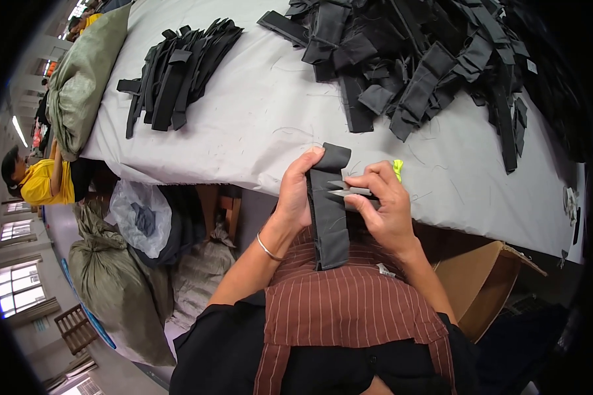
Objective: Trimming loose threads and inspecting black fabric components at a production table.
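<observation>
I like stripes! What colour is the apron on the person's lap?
The apron is reddish brown with thin pale stripes; the head view shows it best.

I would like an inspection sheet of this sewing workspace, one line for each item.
Surface: table covered with pale grey cloth, loose threads on it.
Job's things: dark grey fabric strip held upright; thread snips with a yellow-green end at its edge.
Clutter: small stack of black strips far left; large heap of black strips far right.
Grippers: left hand grips the strip; right hand holds the snips.
Cables: nothing seen.
Surroundings: cardboard box lower right; stuffed green sacks on the floor; person in yellow at left.
</observation>
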{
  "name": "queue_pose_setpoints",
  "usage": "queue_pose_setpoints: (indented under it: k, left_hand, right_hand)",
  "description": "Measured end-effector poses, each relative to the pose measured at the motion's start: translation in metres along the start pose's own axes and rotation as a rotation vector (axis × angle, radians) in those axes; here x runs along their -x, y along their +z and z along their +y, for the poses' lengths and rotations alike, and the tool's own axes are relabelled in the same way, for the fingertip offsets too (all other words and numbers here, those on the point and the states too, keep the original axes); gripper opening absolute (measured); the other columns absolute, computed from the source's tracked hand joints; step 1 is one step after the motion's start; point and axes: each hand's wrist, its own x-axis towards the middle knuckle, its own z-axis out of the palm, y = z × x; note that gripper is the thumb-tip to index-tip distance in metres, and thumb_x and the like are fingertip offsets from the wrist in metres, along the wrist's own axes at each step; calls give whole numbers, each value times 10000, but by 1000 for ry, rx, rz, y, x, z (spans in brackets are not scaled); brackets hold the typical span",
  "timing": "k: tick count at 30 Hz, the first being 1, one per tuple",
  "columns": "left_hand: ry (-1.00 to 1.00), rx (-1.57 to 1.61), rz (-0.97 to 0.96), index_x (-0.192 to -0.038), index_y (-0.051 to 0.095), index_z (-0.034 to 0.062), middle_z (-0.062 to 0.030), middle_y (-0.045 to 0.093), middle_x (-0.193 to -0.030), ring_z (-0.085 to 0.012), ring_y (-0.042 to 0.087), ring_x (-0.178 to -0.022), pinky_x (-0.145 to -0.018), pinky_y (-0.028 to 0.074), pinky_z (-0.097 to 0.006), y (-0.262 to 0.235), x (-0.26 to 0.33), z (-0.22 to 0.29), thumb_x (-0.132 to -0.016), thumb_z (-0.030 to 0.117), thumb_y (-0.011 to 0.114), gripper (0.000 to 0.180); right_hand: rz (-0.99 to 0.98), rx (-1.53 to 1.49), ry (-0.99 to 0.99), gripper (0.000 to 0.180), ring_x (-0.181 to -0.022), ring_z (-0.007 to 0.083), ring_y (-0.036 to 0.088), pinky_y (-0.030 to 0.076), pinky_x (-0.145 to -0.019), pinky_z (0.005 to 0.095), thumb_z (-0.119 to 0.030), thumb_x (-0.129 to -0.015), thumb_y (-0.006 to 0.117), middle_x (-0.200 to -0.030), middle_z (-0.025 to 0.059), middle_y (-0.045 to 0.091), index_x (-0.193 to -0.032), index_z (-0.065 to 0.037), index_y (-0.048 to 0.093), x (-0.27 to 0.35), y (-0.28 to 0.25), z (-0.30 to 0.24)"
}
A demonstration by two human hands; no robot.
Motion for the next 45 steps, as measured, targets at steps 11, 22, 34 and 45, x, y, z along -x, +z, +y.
queue_pose_setpoints:
  k: [11, 22, 34, 45]
  left_hand:
    - [51, 2, -96, -855, 533, 83, -20, 573, -827, -94, 557, -741, -653, 488, -258, -1, 0, -2, -933, 196, 484, 146]
    - [54, -235, -252, -1199, 480, 23, -38, 541, -1109, -72, 517, -970, -837, 451, -226, 3, 30, -8, -956, 323, 572, 397]
    - [-68, -337, -149, -1260, 504, 23, -38, 572, -1140, -106, 554, -1030, -912, 451, -251, -19, 56, 7, -765, 121, 778, 575]
    - [653, -1215, -321, -1059, 596, 71, -37, 577, -978, -205, 539, -974, -894, 415, -329, 8, 46, 34, -613, -39, 735, 480]
  right_hand:
    - [-62, 106, -105, 177, -671, 222, 582, 456, -571, 323, -99, -706, 757, -841, 55, 543, -842, -54, 653, -5, 12, -5]
    - [-71, -354, 201, 237, -676, 89, 452, 348, -596, 211, 114, -691, 619, -776, -4, 511, -871, -32, 670, -16, -3, 14]
    - [-95, -497, 167, 187, -785, 104, 569, 436, -714, 211, 136, -681, 593, -1009, 90, 629, -736, -35, 644, 2, -10, 0]
    - [-237, -1085, 431, 184, -609, 61, 424, 346, -554, 224, -18, -796, 544, -649, -2, 485, -968, -17, 609, -25, -24, -20]
